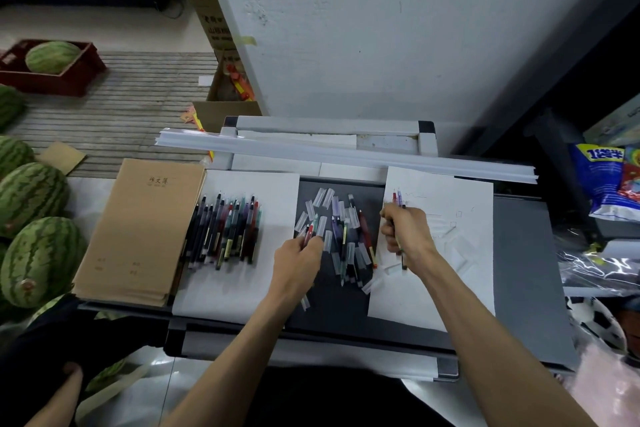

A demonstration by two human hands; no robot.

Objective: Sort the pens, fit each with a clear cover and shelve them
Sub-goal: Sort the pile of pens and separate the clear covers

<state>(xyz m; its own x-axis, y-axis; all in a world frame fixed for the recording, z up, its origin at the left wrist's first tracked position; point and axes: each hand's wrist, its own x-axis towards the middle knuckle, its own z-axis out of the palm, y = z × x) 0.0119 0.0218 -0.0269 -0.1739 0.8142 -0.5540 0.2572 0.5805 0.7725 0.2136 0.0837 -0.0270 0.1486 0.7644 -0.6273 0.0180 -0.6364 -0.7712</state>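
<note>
A row of several capped pens (225,232) lies on a white sheet (239,291) at the left of the dark table top (530,274). In the middle sits a loose heap of pens and clear covers (341,229). My left hand (299,255) pinches a few pens, one of them red (310,230), at the heap's left edge. My right hand (405,232) grips a bundle of pens (397,198) over a second white sheet (460,281), tips pointing away. More clear covers (457,250) lie on that sheet.
A stack of brown notebooks (142,229) lies left of the pens. Long white strips (346,152) run across the back of the table. Watermelons (33,198) crowd the left, snack bags (606,180) the right. Another person's hand (71,374) shows at bottom left.
</note>
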